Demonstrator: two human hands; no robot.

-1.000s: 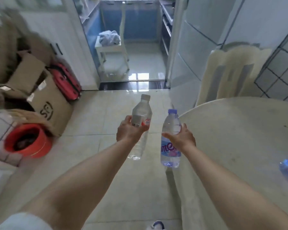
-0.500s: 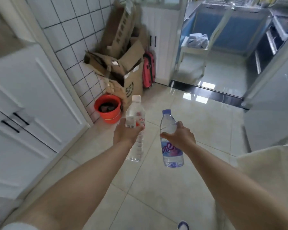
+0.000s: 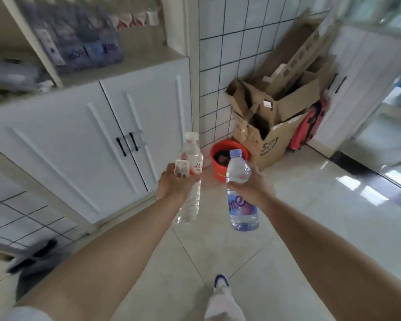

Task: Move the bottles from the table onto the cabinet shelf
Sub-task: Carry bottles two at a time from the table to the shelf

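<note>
Far left, upper: open cabinet shelf [image 3: 134,63] above white double doors [image 3: 107,140] with black handles. A row of blurred bottles [image 3: 90,40] stands on the shelf; labels unreadable.

Centre left: left hand [image 3: 175,183] wrapped around the middle of a clear bottle [image 3: 190,172] with white cap and red-and-white label. Fingers closed round the body, thumb side toward the camera. Bottle roughly upright, tilted slightly, held in the air above the floor, in front of the cabinet doors.

Centre right: right hand [image 3: 252,187] gripping a blue-capped bottle [image 3: 241,195] with a purple-blue label. Fingers curled tight around the upper body, just below the shoulder; base hangs free. The two bottles are near each other, not touching.

Behind them: red bucket [image 3: 218,167] on the floor against the tiled wall [image 3: 220,66].

Right: collapsed cardboard boxes [image 3: 276,107] piled in the corner, a red suitcase [image 3: 307,128] just beside them.

Bottom centre: one shoe [image 3: 220,282] on pale floor tiles [image 3: 310,216].
</note>
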